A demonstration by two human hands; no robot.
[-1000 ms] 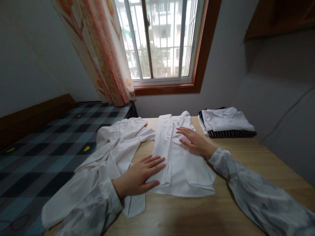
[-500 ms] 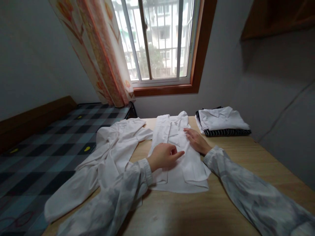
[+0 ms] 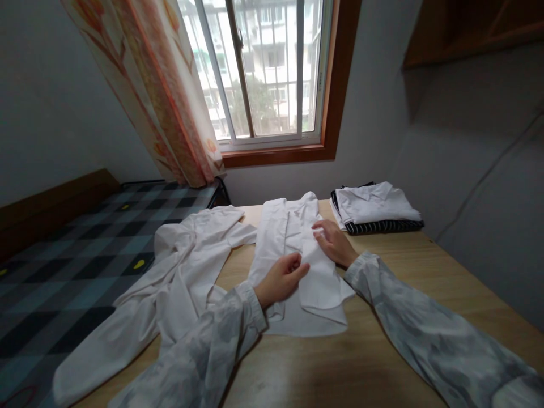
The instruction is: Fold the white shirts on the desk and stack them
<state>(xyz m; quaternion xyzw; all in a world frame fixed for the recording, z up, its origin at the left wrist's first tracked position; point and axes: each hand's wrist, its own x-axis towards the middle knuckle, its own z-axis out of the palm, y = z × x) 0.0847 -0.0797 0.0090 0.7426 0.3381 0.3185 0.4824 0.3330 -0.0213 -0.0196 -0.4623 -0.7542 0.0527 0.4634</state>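
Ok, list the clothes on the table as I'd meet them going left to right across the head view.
Loose white garment with a sleeve stretched out → flat white garment beneath the hands → folded stack, white on top with striped black below.

Loose sleeves [image 3: 437,323], seemingly camouflage-patterned in pale grey, gather at elasticated cuffs [image 3: 251,303].

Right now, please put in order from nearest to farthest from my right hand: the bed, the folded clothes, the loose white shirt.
1. Folded clothes, just beyond your right hand
2. Loose white shirt, on the left
3. Bed, farthest left
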